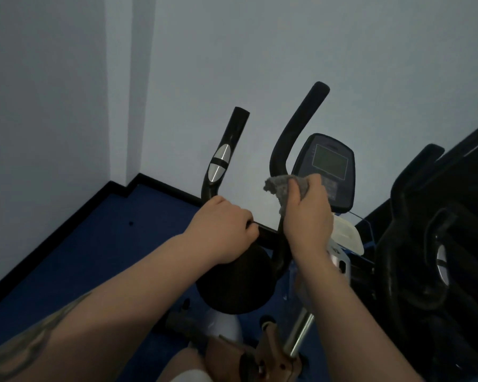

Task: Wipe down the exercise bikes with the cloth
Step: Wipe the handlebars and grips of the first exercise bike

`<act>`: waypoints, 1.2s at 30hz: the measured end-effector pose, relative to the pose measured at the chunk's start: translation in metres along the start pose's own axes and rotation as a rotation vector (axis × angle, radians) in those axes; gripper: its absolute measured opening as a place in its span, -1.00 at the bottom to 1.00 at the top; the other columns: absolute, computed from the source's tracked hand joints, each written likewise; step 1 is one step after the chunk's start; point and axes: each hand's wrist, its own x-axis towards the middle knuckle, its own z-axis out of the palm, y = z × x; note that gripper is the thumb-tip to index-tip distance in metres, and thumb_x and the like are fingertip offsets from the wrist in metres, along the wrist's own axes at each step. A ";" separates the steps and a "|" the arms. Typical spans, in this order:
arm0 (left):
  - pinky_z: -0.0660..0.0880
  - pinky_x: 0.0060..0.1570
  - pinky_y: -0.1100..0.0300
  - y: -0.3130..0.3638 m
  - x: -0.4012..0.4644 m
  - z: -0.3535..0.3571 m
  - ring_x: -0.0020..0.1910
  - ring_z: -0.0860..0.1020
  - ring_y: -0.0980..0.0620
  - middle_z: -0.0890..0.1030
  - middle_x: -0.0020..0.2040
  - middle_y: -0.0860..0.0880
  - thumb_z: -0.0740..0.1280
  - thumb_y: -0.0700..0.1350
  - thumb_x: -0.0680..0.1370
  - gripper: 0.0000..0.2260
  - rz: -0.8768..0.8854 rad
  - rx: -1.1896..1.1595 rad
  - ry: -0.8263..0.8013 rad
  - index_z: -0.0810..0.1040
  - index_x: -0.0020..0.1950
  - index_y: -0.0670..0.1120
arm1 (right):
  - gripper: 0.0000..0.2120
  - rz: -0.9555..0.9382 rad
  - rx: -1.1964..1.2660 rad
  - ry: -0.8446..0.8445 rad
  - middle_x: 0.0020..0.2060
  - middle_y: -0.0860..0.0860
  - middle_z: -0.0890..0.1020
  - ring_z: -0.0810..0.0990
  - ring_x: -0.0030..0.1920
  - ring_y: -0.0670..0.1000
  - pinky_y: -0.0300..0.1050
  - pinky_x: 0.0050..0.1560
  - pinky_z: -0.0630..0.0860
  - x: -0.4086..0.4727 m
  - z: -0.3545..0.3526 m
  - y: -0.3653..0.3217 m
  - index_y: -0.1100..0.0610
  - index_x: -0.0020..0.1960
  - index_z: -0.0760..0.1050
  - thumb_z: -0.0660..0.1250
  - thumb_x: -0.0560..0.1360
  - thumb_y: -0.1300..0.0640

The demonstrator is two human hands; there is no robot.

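Pale walls and blue floor frame an exercise bike [260, 244], where the left hand [224, 230] grips the crossbar and the right hand [307, 213] clutches a grey cloth [282, 186] against the right handlebar [293, 128], which rises straight above it.

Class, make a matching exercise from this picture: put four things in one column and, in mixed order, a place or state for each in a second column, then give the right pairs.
Column 1
1. cloth
2. left hand
3. console
4. floor

Column 2
A. blue, with a black skirting along the wall
B. bunched in the right hand against the right handlebar
C. screen dark, beyond the right hand
D. closed on the bar at the foot of the left handlebar

Pairs: 1-B, 2-D, 3-C, 4-A
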 end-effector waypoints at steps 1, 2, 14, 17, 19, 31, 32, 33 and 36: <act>0.27 0.30 0.10 0.000 0.000 0.001 -0.03 0.49 0.00 0.62 -0.09 0.00 0.02 0.06 0.63 -0.63 0.001 -0.007 0.005 0.58 0.09 -0.02 | -0.78 -0.015 0.014 -0.005 -0.10 0.02 0.53 0.53 -0.19 0.05 -0.03 -0.26 0.44 -0.014 -0.001 0.006 0.07 -0.02 0.35 0.12 0.63 -0.08; 0.28 0.29 0.10 0.000 -0.001 0.001 -0.02 0.48 -0.01 0.61 -0.11 0.00 0.02 0.07 0.63 -0.64 -0.001 -0.016 0.012 0.58 0.06 -0.02 | -0.79 -0.035 0.030 -0.016 -0.10 0.01 0.51 0.53 -0.19 0.05 0.00 -0.25 0.47 -0.029 -0.004 0.011 0.05 -0.04 0.34 0.12 0.62 -0.08; 0.43 0.07 0.14 0.001 -0.008 -0.002 0.07 0.51 0.03 0.63 0.01 0.03 0.14 -0.02 0.62 -0.73 -0.087 -0.187 0.200 0.60 0.16 0.04 | -0.85 -0.020 0.133 -0.261 -0.16 -0.05 0.55 0.55 -0.21 -0.07 -0.05 -0.28 0.46 -0.029 -0.028 0.024 -0.05 -0.01 0.29 0.21 0.58 -0.10; 0.37 -0.14 0.22 0.003 -0.027 0.001 -0.04 0.46 0.11 0.56 -0.05 0.11 0.19 -0.10 0.59 -0.81 -0.131 -0.172 0.469 0.59 0.05 0.04 | -0.77 0.053 0.163 -0.381 -0.21 -0.12 0.57 0.58 -0.19 -0.13 -0.07 -0.24 0.52 -0.023 -0.061 0.026 -0.13 0.00 0.32 0.35 0.49 -0.15; 0.32 -0.20 0.23 0.004 -0.038 0.006 -0.08 0.43 0.12 0.50 -0.09 0.13 0.18 -0.11 0.59 -0.84 -0.181 -0.197 0.498 0.55 0.00 0.04 | -0.77 0.015 0.158 -0.339 -0.23 -0.18 0.57 0.56 -0.23 -0.23 -0.17 -0.29 0.48 -0.024 -0.072 0.011 -0.18 -0.04 0.34 0.35 0.46 -0.21; 0.40 -0.35 0.04 0.005 -0.055 0.009 -0.30 0.50 0.00 0.53 -0.29 0.00 -0.02 -0.04 0.65 -0.75 -0.400 -0.329 0.321 0.38 -0.10 -0.03 | -0.78 -0.223 -0.119 -0.559 -0.04 -0.05 0.47 0.50 -0.07 -0.03 -0.04 -0.09 0.49 -0.098 -0.045 -0.026 -0.05 0.20 0.31 0.04 0.63 -0.09; 0.37 -0.36 0.04 0.005 -0.054 0.009 -0.31 0.49 0.00 0.52 -0.29 -0.01 -0.02 -0.04 0.65 -0.75 -0.406 -0.338 0.318 0.37 -0.14 -0.03 | -0.79 -0.219 -0.152 -0.594 -0.05 -0.01 0.51 0.52 -0.08 0.00 -0.02 -0.10 0.48 -0.089 -0.041 -0.031 -0.01 0.17 0.32 0.03 0.64 -0.08; 0.33 -0.39 0.06 0.005 -0.054 0.009 -0.32 0.48 0.00 0.51 -0.30 -0.02 -0.02 -0.04 0.65 -0.74 -0.416 -0.351 0.319 0.35 -0.17 -0.03 | -0.78 -0.226 -0.172 -0.641 -0.05 0.03 0.54 0.54 -0.08 0.05 0.00 -0.10 0.47 -0.078 -0.036 -0.037 0.04 0.13 0.34 0.03 0.65 -0.06; 0.26 -0.38 0.09 0.005 -0.054 0.009 -0.31 0.46 -0.01 0.50 -0.29 -0.03 -0.03 -0.04 0.65 -0.72 -0.444 -0.372 0.310 0.35 -0.17 -0.05 | -0.80 -0.314 -0.191 -0.663 -0.06 0.03 0.52 0.55 -0.05 0.11 0.05 -0.06 0.51 -0.070 -0.026 -0.048 0.11 0.11 0.40 0.06 0.66 0.05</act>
